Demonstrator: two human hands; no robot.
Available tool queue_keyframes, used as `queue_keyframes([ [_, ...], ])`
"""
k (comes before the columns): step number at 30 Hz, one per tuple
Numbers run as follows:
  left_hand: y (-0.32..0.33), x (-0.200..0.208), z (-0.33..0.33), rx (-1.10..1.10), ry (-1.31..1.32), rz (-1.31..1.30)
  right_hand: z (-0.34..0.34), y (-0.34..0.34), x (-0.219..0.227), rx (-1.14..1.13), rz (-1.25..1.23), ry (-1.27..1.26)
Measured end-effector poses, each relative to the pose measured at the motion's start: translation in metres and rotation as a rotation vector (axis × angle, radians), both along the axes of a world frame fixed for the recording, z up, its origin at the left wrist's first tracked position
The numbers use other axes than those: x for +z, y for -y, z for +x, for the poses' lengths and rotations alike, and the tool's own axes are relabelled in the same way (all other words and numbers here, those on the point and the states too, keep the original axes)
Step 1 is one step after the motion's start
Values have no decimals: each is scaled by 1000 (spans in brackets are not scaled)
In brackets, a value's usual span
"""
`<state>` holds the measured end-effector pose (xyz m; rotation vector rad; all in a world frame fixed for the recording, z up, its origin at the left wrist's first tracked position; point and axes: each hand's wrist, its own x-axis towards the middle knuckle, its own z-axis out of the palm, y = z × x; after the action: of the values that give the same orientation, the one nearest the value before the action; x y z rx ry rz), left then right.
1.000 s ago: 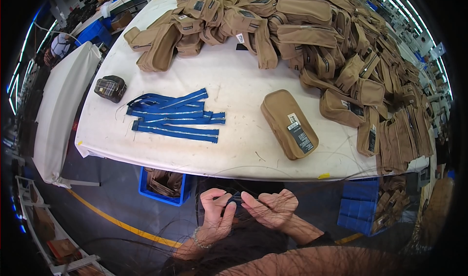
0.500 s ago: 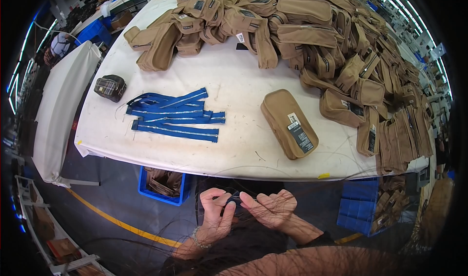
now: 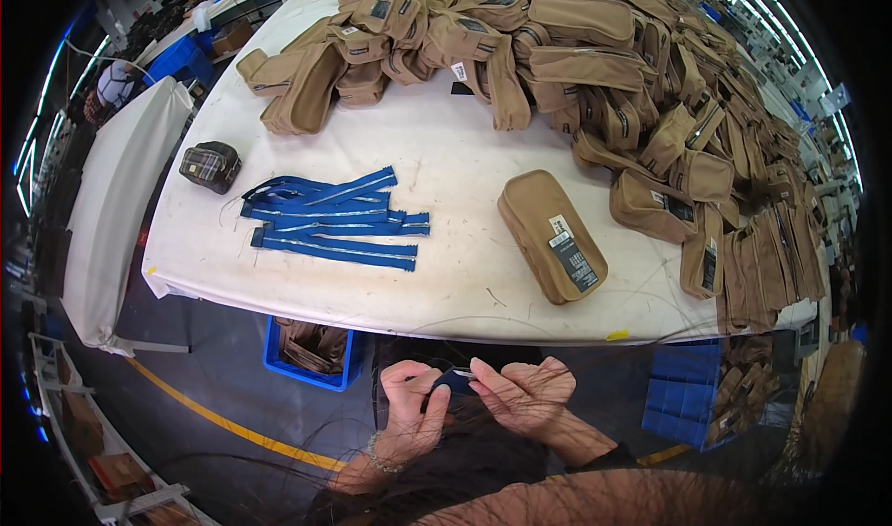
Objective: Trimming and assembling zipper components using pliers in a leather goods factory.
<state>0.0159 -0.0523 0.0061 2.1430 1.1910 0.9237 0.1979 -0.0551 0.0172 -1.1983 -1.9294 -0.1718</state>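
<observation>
Zipper strip (image 3: 452, 379), dark blue, is held just off the front edge of the bench (image 3: 446, 294). Left hand (image 3: 413, 410): grip pinches the strip between thumb and fingers. Right hand (image 3: 525, 396): grip pinches the strip's right end. Blue zippers (image 3: 321, 217) lie toward the bench's left edge; one tan pouch (image 3: 539, 224) lies near the front edge.
</observation>
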Motion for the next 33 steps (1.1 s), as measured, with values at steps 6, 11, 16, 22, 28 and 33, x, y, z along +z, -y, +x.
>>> queue_keyframes([
  [6,6,-15,0,19,189,-106,0,3,7,8,-48,3],
  [11,10,-23,-2,70,251,-149,-1,2,10,10,-41,18],
  [16,6,-6,1,93,92,14,-2,2,10,13,-37,32],
  [22,10,-24,-2,63,289,-146,-3,0,10,16,6,27],
  [28,8,-16,1,59,354,-117,-3,0,12,11,5,37],
  [33,0,5,4,15,90,34,-1,2,10,2,-3,43],
])
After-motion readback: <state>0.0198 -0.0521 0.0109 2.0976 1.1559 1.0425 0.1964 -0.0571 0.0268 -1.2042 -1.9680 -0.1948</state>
